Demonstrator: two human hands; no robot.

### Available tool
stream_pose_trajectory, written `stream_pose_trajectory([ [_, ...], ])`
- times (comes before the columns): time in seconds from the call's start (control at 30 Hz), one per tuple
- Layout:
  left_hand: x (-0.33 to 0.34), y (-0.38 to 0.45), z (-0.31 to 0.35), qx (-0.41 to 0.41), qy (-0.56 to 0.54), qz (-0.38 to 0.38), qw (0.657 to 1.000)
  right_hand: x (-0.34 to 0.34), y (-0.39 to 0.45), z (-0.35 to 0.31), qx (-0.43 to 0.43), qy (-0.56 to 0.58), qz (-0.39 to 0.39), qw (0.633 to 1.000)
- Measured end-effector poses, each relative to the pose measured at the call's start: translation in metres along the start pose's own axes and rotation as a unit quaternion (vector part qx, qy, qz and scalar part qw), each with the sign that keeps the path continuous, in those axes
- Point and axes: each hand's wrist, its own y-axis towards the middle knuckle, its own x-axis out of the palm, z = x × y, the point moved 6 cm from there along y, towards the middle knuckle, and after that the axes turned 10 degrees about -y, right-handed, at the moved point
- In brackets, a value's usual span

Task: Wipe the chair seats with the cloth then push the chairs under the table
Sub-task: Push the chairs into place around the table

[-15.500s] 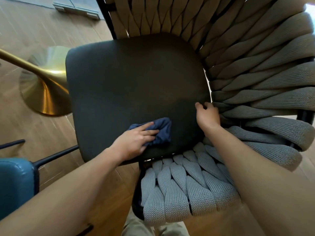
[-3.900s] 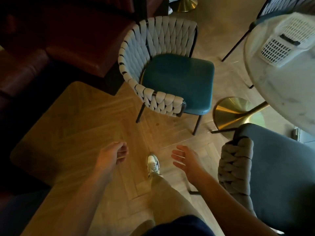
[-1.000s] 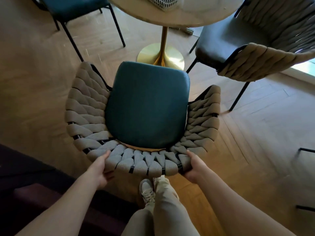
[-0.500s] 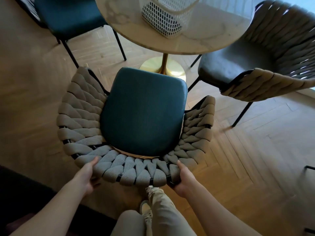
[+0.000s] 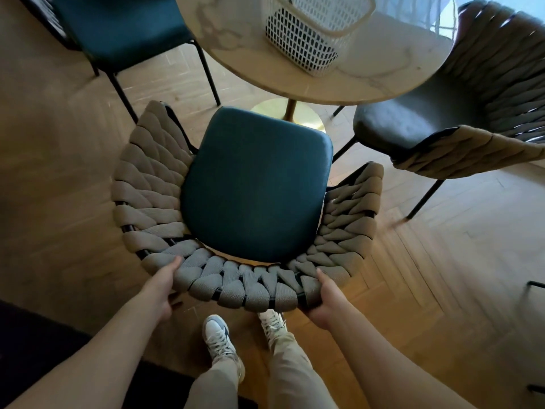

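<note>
We've got both hands on the woven backrest (image 5: 236,286) of the teal-seated chair (image 5: 256,184). Our left hand (image 5: 160,286) is wrapped around the back's left end and our right hand (image 5: 323,299) around the right end, each closed on the padded weave with the fingers curled underneath, so we only see thumbs and the backs of the hands.

The cloth isn't anywhere we can spot. There's something dark inside the white mesh basket (image 5: 312,33) on the table, but through the mesh we honestly can't tell what it is.

The chair's legs are hidden under its own seat and wraparound back. Its front edge sits just short of the round marble table (image 5: 265,63), near the gold pedestal base (image 5: 306,116), which peeks out just past the seat. The table's far side is cut off at the top of the view.

Another teal chair (image 5: 118,33) stands at upper left, mostly cropped, with only its seat and thin black legs showing. A dark grey chair (image 5: 436,113) with the same woven back is at right, its seat partly tucked under the tabletop and its back running out of frame.

Floor is herringbone wood (image 5: 442,276), bright on the right side, dim on the left. A dark rug or mat (image 5: 44,349) edges the lower left. Our sneakers (image 5: 218,340) and tan trousers are right behind the chair.
</note>
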Motion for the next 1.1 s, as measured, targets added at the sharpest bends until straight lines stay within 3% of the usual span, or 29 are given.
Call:
stream_pose_trajectory([
  [0.4,-0.004,0.012,0.046,0.019,0.105,-0.008,0.994,0.044,-0.027,0.006,0.004,0.042,-0.02,0.999],
  [0.73,-0.011,-0.011,0.057,0.025,0.196,-0.034,0.98,0.038,-0.025,0.009,-0.022,0.062,0.017,0.998],
  [0.83,-0.028,-0.025,0.079,0.048,0.256,-0.049,0.964,0.019,-0.037,0.007,-0.094,-0.065,0.142,0.983],
  [0.93,-0.052,-0.043,0.108,0.119,0.314,-0.036,0.941,0.013,-0.07,-0.007,-0.261,-0.124,0.253,0.923],
  [1.0,-0.063,-0.057,0.119,0.15,0.323,-0.056,0.933,0.024,-0.093,-0.011,-0.361,-0.159,0.256,0.883],
  [1.1,-0.079,-0.073,0.127,0.168,0.292,-0.093,0.937,0.059,-0.115,-0.005,-0.415,-0.21,0.178,0.867],
])
